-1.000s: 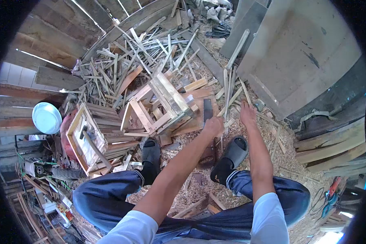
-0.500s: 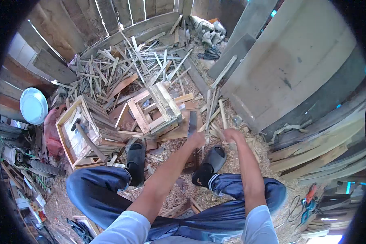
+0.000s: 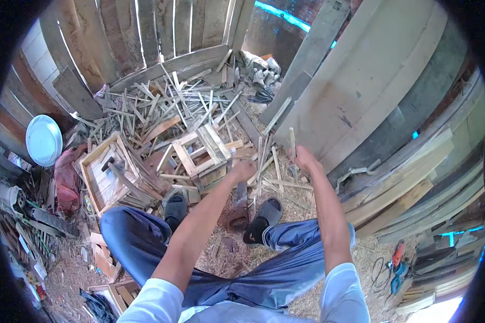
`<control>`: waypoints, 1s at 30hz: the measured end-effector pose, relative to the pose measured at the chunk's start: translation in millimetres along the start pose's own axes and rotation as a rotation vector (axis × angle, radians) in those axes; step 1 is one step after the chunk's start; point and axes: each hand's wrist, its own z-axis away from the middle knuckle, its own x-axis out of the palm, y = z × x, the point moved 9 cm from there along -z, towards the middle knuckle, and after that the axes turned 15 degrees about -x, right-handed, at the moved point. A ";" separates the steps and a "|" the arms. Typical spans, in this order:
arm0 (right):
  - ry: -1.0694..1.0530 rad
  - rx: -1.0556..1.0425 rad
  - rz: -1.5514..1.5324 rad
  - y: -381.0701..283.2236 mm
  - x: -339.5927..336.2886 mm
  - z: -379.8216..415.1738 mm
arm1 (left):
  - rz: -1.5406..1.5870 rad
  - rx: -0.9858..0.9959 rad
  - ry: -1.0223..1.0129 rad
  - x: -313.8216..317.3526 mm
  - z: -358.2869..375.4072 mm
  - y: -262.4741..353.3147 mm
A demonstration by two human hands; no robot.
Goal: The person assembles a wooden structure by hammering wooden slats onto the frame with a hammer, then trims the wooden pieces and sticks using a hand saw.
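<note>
My right hand (image 3: pixel 303 158) is closed around a short, narrow wooden stick (image 3: pixel 292 138) that stands nearly upright. To its left, my left hand (image 3: pixel 244 170) is curled above the handsaw (image 3: pixel 241 202), near the ends of some thin strips; whatever its fingers hold is too small to make out. The saw lies between my feet, its handle toward me. Just beyond my left hand sits a small wooden frame (image 3: pixel 202 151) of pale slats.
A wooden crate (image 3: pixel 99 175) with a hammer (image 3: pixel 125 177) on it stands at the left. Behind lies a heap of thin wood strips (image 3: pixel 145 105). Large boards (image 3: pixel 350 81) lean at the right, and a power tool (image 3: pixel 397 269) lies at the lower right.
My right hand has risen away from the floor with the stick and is farther from my left hand. My left hand has moved slightly up and left. The whole view has shifted.
</note>
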 end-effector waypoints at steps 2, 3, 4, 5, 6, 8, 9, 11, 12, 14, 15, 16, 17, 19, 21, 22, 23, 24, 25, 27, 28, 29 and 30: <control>-0.092 0.074 0.041 8.4 16.2 5.0 | -0.074 -0.020 0.022 -0.5 7.6 2.2; -0.179 0.137 0.087 22.7 30.2 8.8 | -0.082 -0.023 0.009 5.7 6.4 -2.2; -0.183 0.147 0.077 33.8 41.7 12.3 | -0.064 -0.043 -0.062 15.5 4.5 -9.5; -0.278 0.173 0.144 46.9 61.6 20.0 | -0.046 -0.065 -0.133 25.7 2.3 -16.8; -0.375 0.198 0.212 64.9 85.2 27.7 | -0.052 -0.067 -0.147 37.2 -4.0 -27.2; -0.330 0.389 0.177 110.4 118.7 49.0 | -0.194 -0.046 -0.137 70.1 -22.9 -53.0; -0.464 0.360 0.177 110.9 131.2 60.2 | -0.191 -0.041 -0.151 84.1 -31.7 -62.9; -0.611 0.340 0.177 126.4 158.8 67.3 | -0.490 -0.070 -0.184 114.6 -44.2 -91.9; -0.711 0.249 0.158 143.0 191.4 60.1 | -0.482 -0.070 -0.194 125.9 -49.8 -103.3; -0.824 0.162 0.126 146.2 217.2 63.8 | -0.359 -0.069 -0.200 144.3 -55.6 -124.2; -0.556 0.241 0.075 138.2 192.8 58.9 | -0.359 -0.074 -0.215 153.1 -56.4 -131.1; -0.286 0.315 0.027 138.3 174.1 57.4 | -0.255 -0.063 -0.183 155.4 -57.3 -133.7; -0.298 0.318 0.021 140.2 186.8 60.8 | -0.152 -0.054 -0.146 157.0 -57.8 -136.3; -0.045 0.291 0.233 146.8 197.0 60.3 | -0.127 -0.035 -0.120 168.3 -50.8 -135.0; -0.108 0.261 0.237 159.2 222.8 51.8 | -0.122 -0.007 -0.090 164.8 -46.9 -127.7; -0.161 0.240 0.259 159.3 227.6 49.3 | -0.132 -0.026 -0.125 164.4 -46.9 -122.3; -0.151 0.256 0.248 161.6 225.9 49.6 | -0.137 -0.040 -0.161 164.6 -46.7 -114.3; -0.141 0.164 0.258 149.7 215.9 44.2 | -0.147 -0.028 -0.165 159.0 -45.9 -101.8; -0.131 0.066 0.272 134.4 206.5 39.0 | -0.104 -0.071 -0.208 152.8 -45.1 -94.5; -0.020 0.170 0.178 115.5 181.8 32.3 | -0.064 -0.108 -0.226 134.8 -42.1 -76.9; 0.080 0.267 0.080 109.0 165.3 30.1 | -0.072 -0.083 -0.231 125.9 -40.0 -66.5; 0.103 0.244 0.076 92.3 151.0 24.9 | -0.084 -0.061 -0.232 113.7 -36.7 -57.4; 0.215 0.354 -0.147 85.1 138.2 27.9 | -0.097 -0.056 -0.196 98.7 -35.0 -51.9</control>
